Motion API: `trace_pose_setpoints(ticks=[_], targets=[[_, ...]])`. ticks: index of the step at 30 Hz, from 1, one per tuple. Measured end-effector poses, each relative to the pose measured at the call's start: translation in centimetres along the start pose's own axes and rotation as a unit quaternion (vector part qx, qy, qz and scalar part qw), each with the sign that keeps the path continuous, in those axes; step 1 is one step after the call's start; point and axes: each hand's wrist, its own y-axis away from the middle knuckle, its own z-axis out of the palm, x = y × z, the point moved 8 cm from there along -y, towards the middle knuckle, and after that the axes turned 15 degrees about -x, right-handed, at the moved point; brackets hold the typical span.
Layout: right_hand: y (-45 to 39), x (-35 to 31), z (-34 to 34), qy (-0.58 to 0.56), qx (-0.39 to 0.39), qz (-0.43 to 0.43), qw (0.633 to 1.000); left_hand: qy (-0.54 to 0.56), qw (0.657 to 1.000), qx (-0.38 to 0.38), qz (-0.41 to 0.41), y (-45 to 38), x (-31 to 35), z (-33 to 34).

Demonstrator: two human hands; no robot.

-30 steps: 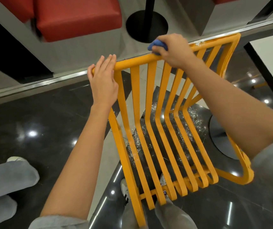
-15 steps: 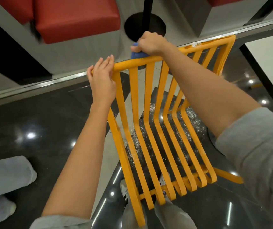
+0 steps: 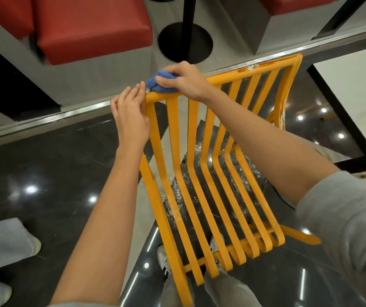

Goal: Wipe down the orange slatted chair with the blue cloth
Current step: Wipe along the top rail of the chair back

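Observation:
The orange slatted chair (image 3: pixel 202 173) stands right in front of me, seen from above and behind its back. My right hand (image 3: pixel 184 82) grips the bunched blue cloth (image 3: pixel 158 84) and presses it on the chair's top rail, close to the left corner. My left hand (image 3: pixel 130 117) rests over that left corner of the rail, fingers curled round it and nearly touching the cloth. White smears show on the rail's far right corner (image 3: pixel 253 67) and on the right upright.
Red cushioned seats (image 3: pixel 93 27) and a black table post on a round base (image 3: pixel 185 41) lie beyond the chair. A white table with a dark edge (image 3: pixel 350 103) is at right. Another person's grey trouser legs and shoes (image 3: pixel 6 247) stand at left on the glossy dark floor.
My right hand has slid the blue cloth leftward along the top rail, from near its middle to beside my left hand. My left hand has kept its place on the corner.

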Motion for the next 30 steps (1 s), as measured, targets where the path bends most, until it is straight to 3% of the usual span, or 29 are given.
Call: trace_pose_setpoints(ticks=[3, 9, 14, 20, 22, 24, 26, 30], targets=[[4.5, 1.8, -0.4, 0.029, 0.092, -0.063, 0.993, -0.004, 1.0, 0.004, 0.002, 0.0, 0.1, 0.0], [4.5, 3.9, -3.2, 0.017, 0.18, -0.028, 0.983, 0.0, 1.0, 0.025, -0.007, 0.0, 0.0, 0.2], [5.0, 0.2, 3.9, 0.065, 0.254, -0.107, 0.959, -0.021, 0.999, 0.032, -0.001, 0.2, -0.2, 0.1], [7.9, 6.4, -0.4, -0.003, 0.434, 0.007, 0.901, -0.025, 0.999, 0.033, -0.019, -0.1, 0.1, 0.2], [6.3, 4.6, 0.1, 0.031, 0.416, 0.015, 0.909, -0.023, 0.999, 0.029, -0.025, -0.1, -0.1, 0.2], [5.3, 2.6, 2.1, 0.095, 0.329, -0.062, 0.938, -0.023, 0.999, 0.026, -0.029, -0.1, -0.3, 0.3], [6.6, 2.9, 2.7, 0.148, 0.267, -0.122, 0.944, -0.023, 0.999, 0.022, -0.025, -0.1, -0.1, 0.3], [8.0, 6.1, -1.6, 0.114, 0.323, -0.051, 0.938, -0.019, 0.999, 0.025, -0.031, -0.1, 0.0, 0.3]])
